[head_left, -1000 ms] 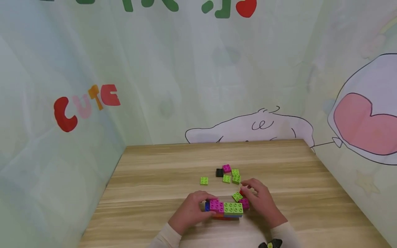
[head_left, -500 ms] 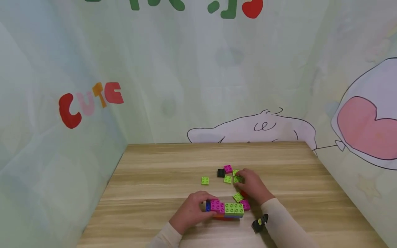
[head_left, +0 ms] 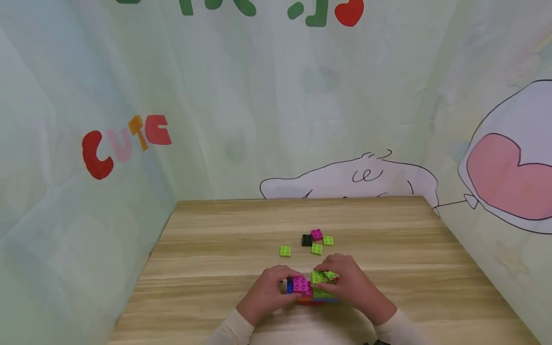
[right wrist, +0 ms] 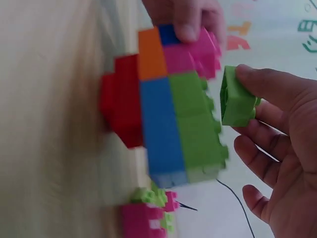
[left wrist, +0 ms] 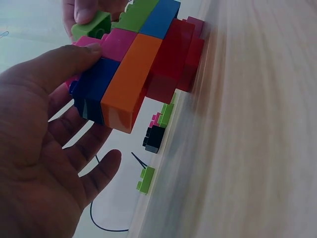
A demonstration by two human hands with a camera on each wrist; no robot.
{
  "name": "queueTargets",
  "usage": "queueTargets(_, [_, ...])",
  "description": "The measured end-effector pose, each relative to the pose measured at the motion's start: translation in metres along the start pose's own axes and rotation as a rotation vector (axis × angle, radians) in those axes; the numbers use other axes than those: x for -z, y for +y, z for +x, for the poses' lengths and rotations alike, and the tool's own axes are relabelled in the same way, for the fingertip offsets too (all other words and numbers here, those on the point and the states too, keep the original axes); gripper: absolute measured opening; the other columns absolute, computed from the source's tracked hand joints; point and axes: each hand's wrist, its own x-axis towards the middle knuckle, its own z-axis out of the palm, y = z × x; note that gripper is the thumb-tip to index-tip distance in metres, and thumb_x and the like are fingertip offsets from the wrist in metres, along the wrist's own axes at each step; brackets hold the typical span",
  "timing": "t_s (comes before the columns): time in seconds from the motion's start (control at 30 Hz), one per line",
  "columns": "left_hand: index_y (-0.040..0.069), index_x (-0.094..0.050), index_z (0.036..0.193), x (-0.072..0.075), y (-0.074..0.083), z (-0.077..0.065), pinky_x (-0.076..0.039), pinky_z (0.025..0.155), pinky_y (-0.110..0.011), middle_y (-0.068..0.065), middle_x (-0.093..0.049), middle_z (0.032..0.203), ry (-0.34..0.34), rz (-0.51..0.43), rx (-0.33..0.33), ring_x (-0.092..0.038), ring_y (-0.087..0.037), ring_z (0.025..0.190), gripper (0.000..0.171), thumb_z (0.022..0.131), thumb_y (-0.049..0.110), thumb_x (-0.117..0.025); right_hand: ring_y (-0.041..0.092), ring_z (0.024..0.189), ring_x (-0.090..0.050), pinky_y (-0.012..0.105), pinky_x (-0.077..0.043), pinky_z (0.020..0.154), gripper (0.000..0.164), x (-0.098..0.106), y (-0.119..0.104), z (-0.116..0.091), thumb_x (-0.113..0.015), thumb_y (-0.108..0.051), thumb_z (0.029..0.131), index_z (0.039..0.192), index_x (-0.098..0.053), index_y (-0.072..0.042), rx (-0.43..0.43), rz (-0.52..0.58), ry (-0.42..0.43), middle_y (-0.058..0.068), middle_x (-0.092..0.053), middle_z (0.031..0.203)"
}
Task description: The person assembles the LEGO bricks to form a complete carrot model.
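Observation:
My left hand (head_left: 267,293) grips the left end of a built block of toy bricks (head_left: 300,285), thumb and fingers on its sides. In the left wrist view, its layers show dark blue, orange, red, magenta, green and light blue bricks (left wrist: 161,20). Between thumb and fingers, my right hand (head_left: 353,285) pinches a lime green brick (right wrist: 238,96). That brick hangs just over the block's green top bricks (right wrist: 198,119), with a gap visible in the right wrist view.
Behind the block lie a black brick (head_left: 306,240), a magenta brick (head_left: 316,235) and several loose green bricks (head_left: 316,249), one apart at the left (head_left: 285,251). Another green brick (head_left: 331,275) sits beside the right hand, partly covered. A magenta brick (right wrist: 141,220) lies near the block.
My right hand reached to the rear group, took a green brick there and brought it back over the block. The left hand has stayed in place on the block.

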Motion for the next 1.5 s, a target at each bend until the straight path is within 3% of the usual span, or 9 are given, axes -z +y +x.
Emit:
queueTargets(0.13, [0.029,-0.073,0.122,-0.001,-0.001,0.002,-0.055,0.094,-0.035,0.017,-0.07,0.113,0.014,-0.006,-0.032,-0.063,-0.003,0.105,0.038,0.086,0.031,-0.086,0.006,0.09,-0.061,0.035,-0.042,0.083,0.029,-0.008,-0.006,-0.005,-0.09,-0.031,0.08,0.106,-0.081,-0.022,0.001,-0.065,-0.007,-0.022,-0.067,0.094])
queueTargets(0.3, [0.028,-0.074,0.122,-0.001,-0.002,0.003,-0.054,0.093,-0.033,0.016,-0.071,0.113,0.027,-0.001,-0.059,-0.064,-0.004,0.105,0.038,0.085,0.029,-0.086,0.002,0.09,-0.058,0.035,-0.043,0.085,0.032,-0.013,-0.008,-0.005,-0.093,-0.029,0.076,0.106,-0.081,-0.021,-0.004,-0.099,0.018,-0.02,-0.066,0.094])
queueTargets(0.53, [0.028,-0.075,0.122,0.001,-0.002,0.004,-0.054,0.095,-0.032,0.016,-0.071,0.112,0.02,-0.001,-0.024,-0.064,-0.005,0.105,0.04,0.084,0.029,-0.088,0.001,0.088,-0.054,0.037,-0.039,0.084,0.032,-0.011,-0.013,-0.001,-0.091,-0.026,0.079,0.109,-0.082,-0.02,0.047,-0.138,-0.031,-0.018,-0.064,0.091])
queueTargets(0.8, [0.028,-0.075,0.121,0.003,-0.002,0.002,-0.053,0.095,-0.034,0.016,-0.071,0.112,0.018,0.02,-0.007,-0.063,-0.004,0.104,0.041,0.082,0.031,-0.088,0.001,0.092,-0.057,0.04,-0.04,0.089,0.033,-0.01,-0.011,-0.002,-0.087,-0.034,0.082,0.111,-0.081,-0.022,-0.025,-0.096,-0.06,-0.019,-0.066,0.095])
queueTargets(0.97, [0.029,-0.075,0.122,0.0,-0.002,0.0,-0.054,0.095,-0.035,0.017,-0.07,0.111,0.016,0.01,0.015,-0.063,-0.004,0.103,0.04,0.084,0.033,-0.087,0.014,0.104,-0.065,0.046,-0.054,0.092,0.019,0.005,0.019,-0.012,-0.076,-0.022,0.095,0.114,-0.079,-0.018,-0.131,0.04,0.12,-0.011,-0.071,0.111])
queueTargets(1.07, [0.029,-0.075,0.122,-0.001,-0.001,0.0,-0.054,0.096,-0.037,0.017,-0.07,0.111,0.015,0.013,0.028,-0.063,-0.005,0.104,0.04,0.084,0.034,-0.087,0.019,0.103,-0.066,0.043,-0.058,0.085,0.019,0.011,0.045,-0.02,-0.074,-0.012,0.096,0.115,-0.078,-0.013,-0.218,0.04,0.222,-0.005,-0.071,0.112])
queueTargets(1.27, [0.033,-0.074,0.124,-0.002,-0.001,0.0,-0.054,0.098,-0.037,0.018,-0.069,0.116,-0.018,0.028,0.062,-0.062,-0.005,0.109,0.041,0.086,0.041,-0.085,0.018,0.099,-0.062,0.033,-0.054,0.084,0.024,0.006,0.071,-0.043,-0.082,-0.024,0.091,0.113,-0.078,-0.019,-0.358,0.126,0.02,-0.005,-0.07,0.109])
queueTargets(1.37, [0.034,-0.073,0.124,-0.003,-0.001,0.001,-0.054,0.098,-0.037,0.018,-0.069,0.117,-0.017,0.029,0.052,-0.062,-0.005,0.11,0.041,0.086,0.042,-0.084,0.015,0.099,-0.06,0.031,-0.052,0.087,0.028,0.0,0.073,-0.05,-0.088,-0.027,0.084,0.11,-0.077,-0.026,-0.352,0.191,-0.015,-0.008,-0.067,0.108])
queueTargets(1.5, [0.033,-0.073,0.124,-0.002,-0.002,0.001,-0.054,0.099,-0.038,0.017,-0.069,0.117,-0.002,0.038,0.049,-0.062,-0.006,0.11,0.042,0.085,0.039,-0.085,0.011,0.1,-0.06,0.035,-0.051,0.093,0.033,-0.01,0.073,-0.051,-0.09,-0.024,0.081,0.11,-0.076,-0.03,-0.308,0.132,-0.027,-0.014,-0.065,0.106])
